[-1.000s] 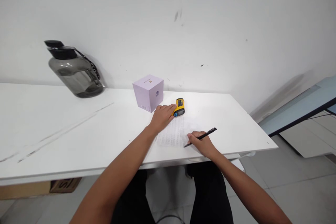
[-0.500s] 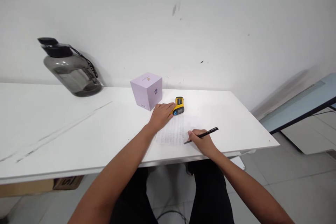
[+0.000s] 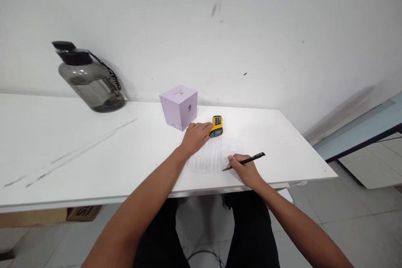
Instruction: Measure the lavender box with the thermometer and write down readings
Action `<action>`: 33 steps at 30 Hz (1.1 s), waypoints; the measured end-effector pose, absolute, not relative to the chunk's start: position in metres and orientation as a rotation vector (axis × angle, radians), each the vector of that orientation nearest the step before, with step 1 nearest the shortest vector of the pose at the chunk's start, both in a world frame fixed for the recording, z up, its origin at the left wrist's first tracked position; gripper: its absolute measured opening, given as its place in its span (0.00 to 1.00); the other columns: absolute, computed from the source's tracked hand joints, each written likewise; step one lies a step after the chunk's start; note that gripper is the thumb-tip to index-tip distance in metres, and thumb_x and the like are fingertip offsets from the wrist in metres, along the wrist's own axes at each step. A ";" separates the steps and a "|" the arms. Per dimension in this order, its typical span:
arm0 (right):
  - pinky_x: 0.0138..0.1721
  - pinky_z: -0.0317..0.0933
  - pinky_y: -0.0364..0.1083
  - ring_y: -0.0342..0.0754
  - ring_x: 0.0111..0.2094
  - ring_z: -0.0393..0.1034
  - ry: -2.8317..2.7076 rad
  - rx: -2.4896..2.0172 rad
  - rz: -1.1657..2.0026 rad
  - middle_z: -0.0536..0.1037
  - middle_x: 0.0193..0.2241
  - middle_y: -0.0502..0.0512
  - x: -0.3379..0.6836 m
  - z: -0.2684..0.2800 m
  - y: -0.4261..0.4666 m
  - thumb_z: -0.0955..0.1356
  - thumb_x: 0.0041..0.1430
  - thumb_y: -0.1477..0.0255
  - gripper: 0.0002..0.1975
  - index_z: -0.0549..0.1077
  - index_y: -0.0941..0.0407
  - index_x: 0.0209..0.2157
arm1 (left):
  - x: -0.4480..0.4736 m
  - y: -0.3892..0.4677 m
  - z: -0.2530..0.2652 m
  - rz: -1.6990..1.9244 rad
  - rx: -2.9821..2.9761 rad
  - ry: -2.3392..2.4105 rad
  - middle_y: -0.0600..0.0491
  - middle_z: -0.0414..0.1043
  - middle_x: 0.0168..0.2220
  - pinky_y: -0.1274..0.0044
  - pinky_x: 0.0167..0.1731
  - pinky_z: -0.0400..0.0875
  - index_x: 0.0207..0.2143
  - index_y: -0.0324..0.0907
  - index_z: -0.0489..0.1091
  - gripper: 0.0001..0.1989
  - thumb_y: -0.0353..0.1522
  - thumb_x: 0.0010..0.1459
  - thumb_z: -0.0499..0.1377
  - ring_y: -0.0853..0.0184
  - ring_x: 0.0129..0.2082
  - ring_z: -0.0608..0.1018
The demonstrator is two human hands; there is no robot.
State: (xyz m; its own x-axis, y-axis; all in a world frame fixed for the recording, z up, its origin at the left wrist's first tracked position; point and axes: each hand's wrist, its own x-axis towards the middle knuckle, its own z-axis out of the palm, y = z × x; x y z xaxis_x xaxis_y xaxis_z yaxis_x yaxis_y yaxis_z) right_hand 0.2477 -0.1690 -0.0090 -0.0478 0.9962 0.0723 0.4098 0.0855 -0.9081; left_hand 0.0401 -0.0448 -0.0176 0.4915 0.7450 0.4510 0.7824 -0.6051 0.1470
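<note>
My right hand (image 3: 245, 169) pinches a black pen (image 3: 253, 158), its tip down by the right side of a white sheet of paper (image 3: 204, 160) covered in faint rows of marks. Stretched out at the sheet's upper left, my left hand (image 3: 197, 136) lies flat, its fingertips touching the left side of a yellow and black handheld device (image 3: 217, 127). That device has a small screen and blue buttons. Just behind my left hand stands a lilac box (image 3: 179, 108). The sheet's edges blend into the white tabletop.
A large grey see-through water bottle (image 3: 94, 86) with a black lid stands at the back left of the white table (image 3: 94, 163), near the wall. A cardboard box (image 3: 83, 213) sits below the table on the left. A pale blue panel (image 3: 361, 125) rises beyond the right end.
The whole view has shifted slightly, so things appear a little further right. Both hands keep their places on the table, and the pen tip stays near the sheet's right side.
</note>
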 end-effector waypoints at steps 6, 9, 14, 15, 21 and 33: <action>0.30 0.60 0.46 0.47 0.25 0.66 -1.592 -1.442 0.917 0.72 0.18 0.52 0.248 -0.010 -0.168 0.65 0.58 0.58 0.21 0.72 0.54 0.17 | 0.040 -0.044 -0.018 -0.748 -2.646 -1.364 0.49 0.72 0.61 0.65 0.48 0.66 0.61 0.49 0.68 0.24 0.29 0.63 0.56 0.57 0.53 0.77; 0.29 0.58 0.46 0.46 0.24 0.64 -1.627 -1.432 0.954 0.70 0.17 0.51 0.249 -0.010 -0.167 0.65 0.59 0.58 0.21 0.73 0.55 0.17 | 0.040 -0.044 -0.018 -0.744 -2.651 -1.367 0.49 0.72 0.61 0.65 0.48 0.66 0.61 0.48 0.67 0.24 0.29 0.63 0.55 0.57 0.54 0.77; 0.28 0.56 0.46 0.45 0.22 0.61 -1.551 -1.418 1.008 0.67 0.15 0.49 0.251 -0.009 -0.166 0.67 0.57 0.57 0.21 0.73 0.55 0.16 | 0.040 -0.044 -0.018 -0.716 -2.665 -1.380 0.49 0.71 0.62 0.64 0.48 0.65 0.62 0.48 0.66 0.24 0.30 0.64 0.55 0.56 0.55 0.76; 0.28 0.55 0.45 0.44 0.22 0.60 -1.510 -1.418 1.009 0.65 0.15 0.49 0.251 -0.010 -0.166 0.68 0.57 0.56 0.22 0.73 0.55 0.16 | 0.039 -0.044 -0.018 -0.712 -2.664 -1.381 0.49 0.71 0.62 0.64 0.48 0.65 0.62 0.48 0.66 0.24 0.30 0.64 0.55 0.56 0.55 0.76; 0.20 0.44 0.43 0.40 0.15 0.51 -1.193 -1.275 1.311 0.63 0.12 0.46 0.250 -0.009 -0.154 0.68 0.56 0.45 0.27 0.75 0.56 0.24 | 0.038 -0.044 -0.019 -0.702 -2.671 -1.352 0.48 0.70 0.63 0.64 0.48 0.65 0.62 0.47 0.65 0.23 0.30 0.65 0.53 0.57 0.55 0.76; 0.22 0.58 0.43 0.42 0.21 0.62 -1.099 -1.389 0.724 0.74 0.25 0.51 0.247 0.020 -0.028 0.68 0.54 0.47 0.25 0.72 0.56 0.37 | 0.031 -0.039 -0.019 -1.049 -2.542 -1.431 0.47 0.74 0.59 0.66 0.47 0.69 0.62 0.46 0.66 0.23 0.33 0.65 0.55 0.58 0.54 0.78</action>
